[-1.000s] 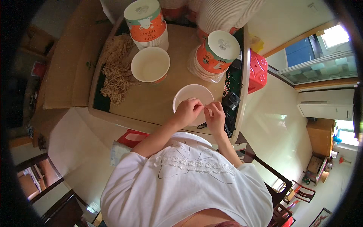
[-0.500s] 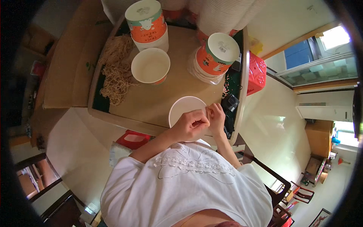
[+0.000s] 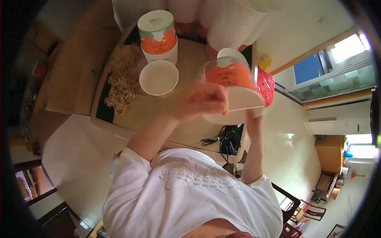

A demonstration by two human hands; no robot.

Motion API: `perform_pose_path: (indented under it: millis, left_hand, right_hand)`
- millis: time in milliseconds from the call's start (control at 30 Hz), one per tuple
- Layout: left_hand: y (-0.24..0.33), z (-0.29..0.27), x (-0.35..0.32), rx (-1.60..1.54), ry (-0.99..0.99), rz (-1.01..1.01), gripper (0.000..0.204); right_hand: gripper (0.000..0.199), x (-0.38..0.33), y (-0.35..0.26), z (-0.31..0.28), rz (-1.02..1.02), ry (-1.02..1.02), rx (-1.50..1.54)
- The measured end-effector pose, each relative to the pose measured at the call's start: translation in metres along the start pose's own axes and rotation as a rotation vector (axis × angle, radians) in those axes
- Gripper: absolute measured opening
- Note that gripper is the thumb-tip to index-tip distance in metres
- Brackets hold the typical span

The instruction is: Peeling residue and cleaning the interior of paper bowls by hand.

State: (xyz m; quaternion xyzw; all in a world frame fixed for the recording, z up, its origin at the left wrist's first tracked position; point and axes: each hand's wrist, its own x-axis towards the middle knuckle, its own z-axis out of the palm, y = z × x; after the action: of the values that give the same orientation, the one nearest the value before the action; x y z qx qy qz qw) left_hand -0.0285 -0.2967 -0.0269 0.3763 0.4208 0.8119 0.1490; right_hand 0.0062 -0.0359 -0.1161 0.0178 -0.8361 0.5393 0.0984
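Observation:
An orange, white-lined paper bucket [image 3: 228,77] is tipped above the table's right side, its opening toward me, its printed wall smeared by motion. A thin pale string [image 3: 246,108] runs straight across the opening. My left hand [image 3: 204,102], blurred, is closed with its fingertips on the string's left end. My right hand [image 3: 255,114] is at the bucket's right edge by the string's other end; most of its fingers are hidden behind the rim. Left of the hands stands an upright white-lined bucket [image 3: 158,75]. Behind it, several orange buckets [image 3: 158,41] are stacked upside down.
A heap of tan strings [image 3: 121,89] lies on the table's left side, next to a cardboard box [image 3: 73,75]. Tall stacks of white buckets [image 3: 238,23] stand at the back. A black cable [image 3: 214,139] lies near the front right edge; a red plastic stool [image 3: 266,85] is beyond.
Both hands and the bucket have moved away from my body, up and to the right. My hands have spread apart, and the string now stretches across the tilted opening. The black cable has come into view.

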Motion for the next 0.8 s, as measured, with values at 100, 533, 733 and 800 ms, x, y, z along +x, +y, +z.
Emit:
perform_pose_path:
  millis: [100, 533, 733, 800]
  left_hand:
    - [0.033, -0.022, 0.047, 0.676, -0.054, -0.502, 0.026]
    - [-0.137, -0.184, 0.118, 1.346, 0.031, -0.428, 0.033]
    - [-0.142, -0.185, 0.088, 1.371, -0.062, -0.349, 0.053]
    - [-0.152, -0.185, 0.084, 1.39, -0.051, -0.273, 0.055]
  right_hand:
    - [0.053, 0.047, -0.018, -0.02, -0.296, 0.373, 0.127]
    - [0.072, 0.134, 0.059, 0.044, -0.595, 0.497, -0.304]
    - [0.063, 0.084, 0.077, 0.047, -0.453, 0.292, -0.368]
    - [0.059, 0.085, 0.09, 0.041, -0.433, 0.444, -0.128]
